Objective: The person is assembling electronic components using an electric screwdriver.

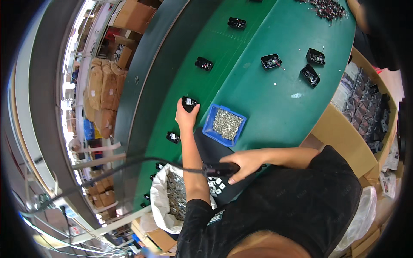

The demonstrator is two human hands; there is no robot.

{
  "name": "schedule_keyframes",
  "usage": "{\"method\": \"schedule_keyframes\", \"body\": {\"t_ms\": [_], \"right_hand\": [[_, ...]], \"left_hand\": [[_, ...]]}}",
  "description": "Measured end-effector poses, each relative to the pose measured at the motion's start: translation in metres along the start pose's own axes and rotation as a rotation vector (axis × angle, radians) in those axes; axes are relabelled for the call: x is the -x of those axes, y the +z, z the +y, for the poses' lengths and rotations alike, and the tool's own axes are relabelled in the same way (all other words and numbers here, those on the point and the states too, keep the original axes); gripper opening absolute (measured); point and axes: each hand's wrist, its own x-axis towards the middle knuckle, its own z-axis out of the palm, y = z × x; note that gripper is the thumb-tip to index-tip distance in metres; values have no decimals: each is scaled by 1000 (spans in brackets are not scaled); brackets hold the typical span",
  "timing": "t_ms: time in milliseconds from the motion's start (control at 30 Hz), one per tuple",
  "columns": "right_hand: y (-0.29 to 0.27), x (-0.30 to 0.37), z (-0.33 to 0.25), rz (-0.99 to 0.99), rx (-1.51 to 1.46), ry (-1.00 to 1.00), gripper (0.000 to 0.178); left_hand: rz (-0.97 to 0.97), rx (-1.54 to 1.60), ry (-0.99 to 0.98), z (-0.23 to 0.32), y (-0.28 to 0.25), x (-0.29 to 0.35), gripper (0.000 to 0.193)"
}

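My left hand (186, 116) is closed round a small black plastic housing (189, 103) with a white patch on it, at the green conveyor belt (178, 79). In my right hand (247, 163) is a black corded power screwdriver (215, 169), held roughly level near my chest. Its cable (142, 161) runs off to the left, and its tip is hard to make out. Between my hands and the far table stands a blue bin (205, 129) of small metal screws (227, 124). Small white square pieces (217, 185) lie on a dark surface below the screwdriver.
More black housings (204, 63) sit along the belt. Three open black housings with wires (271, 61) rest on the green table (262, 99). A white sack (159, 215) of small metal parts stands near my left arm; a carton (344, 133) of dark parts is at right. Another person's arm (358, 15) shows top right.
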Motion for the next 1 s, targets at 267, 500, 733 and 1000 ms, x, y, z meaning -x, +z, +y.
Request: {"method": "schedule_keyframes", "body": {"t_ms": [267,500,733,1000], "right_hand": [[-16,20,7,79,-9,-154,55],[-8,22,0,98,70,-105,55],[-6,18,15,248,132,-163,55],[-4,6,11,386,-159,73,51]], "left_hand": [[-91,-341,120,80,-3,-43,109],[-142,-343,323,115,52,-92,97],[148,-128,361,90,-2,-25,73],[121,42,47,28,-59,164,77]]}}
